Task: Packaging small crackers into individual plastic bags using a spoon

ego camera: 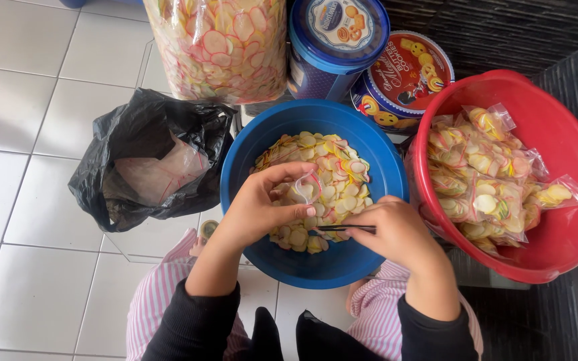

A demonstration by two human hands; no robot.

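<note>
The left hand (262,204) hovers over the blue basin (242,160), its fingers (287,175) curled around a small clear plastic bag (306,189) with a red edge, pinching its mouth; the thumb lies along the near side of the bag, so the hand is closed on it, not spread. The right hand (396,234) sits just to the right, fingers folded into a loose fist around a thin dark tool (346,228), perhaps a pen or stick; how firmly it grips cannot be told. The tool's long axis runs nearly level, left to right, its free end pointing toward the left thumb and ending just below the bag. The bag therefore lies up and to the left of the right fingers, and the left hand is the nearer one, already touching it. Directly beneath both sets of fingers lie loose round crackers (336,180), pale yellow and pink. Well to the right of the right fingers stands a red basin (556,134) of filled packets (486,177).
</note>
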